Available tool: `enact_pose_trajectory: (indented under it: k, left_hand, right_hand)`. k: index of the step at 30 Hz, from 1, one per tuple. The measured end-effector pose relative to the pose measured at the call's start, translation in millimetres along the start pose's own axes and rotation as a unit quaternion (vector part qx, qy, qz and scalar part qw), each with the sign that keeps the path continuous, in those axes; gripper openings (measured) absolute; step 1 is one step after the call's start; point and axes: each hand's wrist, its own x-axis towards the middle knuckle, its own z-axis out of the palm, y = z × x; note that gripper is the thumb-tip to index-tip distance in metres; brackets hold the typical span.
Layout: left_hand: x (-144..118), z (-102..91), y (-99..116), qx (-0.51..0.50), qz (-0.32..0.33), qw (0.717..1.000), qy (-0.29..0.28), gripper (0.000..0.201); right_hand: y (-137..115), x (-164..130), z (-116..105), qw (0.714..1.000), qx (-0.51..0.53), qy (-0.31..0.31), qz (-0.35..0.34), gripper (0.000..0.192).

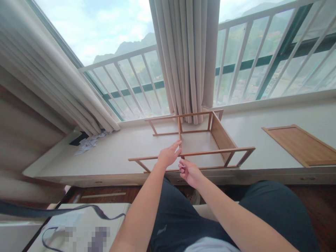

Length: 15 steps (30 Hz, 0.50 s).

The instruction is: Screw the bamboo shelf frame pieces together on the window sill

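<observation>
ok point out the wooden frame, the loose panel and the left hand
wooden frame (222,135), head view, on its solid side panel
loose panel (301,144), head view, middle of its face
left hand (169,154), head view, back of hand

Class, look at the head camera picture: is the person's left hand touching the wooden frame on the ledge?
Touching. The head view shows the left hand with its fingertips resting on the upright middle bar of the wooden frame, no gap visible between them.

Open ledge on both sides, wooden frame in front of me.

My left hand (169,154) and right hand (189,172) meet at the wooden frame (199,140); its rails and side panel block reaching straight through. Bare sill (123,150) lies left, up to the crumpled paper (89,143). Right, a flat wooden board (301,144) takes space; curtain (186,59) hangs behind.
</observation>
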Motion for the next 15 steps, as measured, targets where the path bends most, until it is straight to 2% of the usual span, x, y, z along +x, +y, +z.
enact_pose_trajectory:
  k: [4, 9, 15]
  left_hand:
    - [-0.7, -1.1, 1.0, 0.005, 0.005, 1.000, -0.012, 0.050]
    - [-2.3, -2.9, 1.3, 0.012, 0.015, 1.000, -0.009, 0.051]
    - [-2.4, -8.7, -5.4, -0.037, 0.050, 0.997, -0.047, 0.059]
  right_hand:
    - [1.8, 2.5, 1.0, 0.996, -0.074, 0.013, -0.057, 0.030]
    - [8.3, 8.2, 4.7, 0.976, -0.176, 0.062, -0.115, 0.028]
    - [15.3, 12.2, 4.6, 0.973, -0.158, 0.067, -0.152, 0.036]
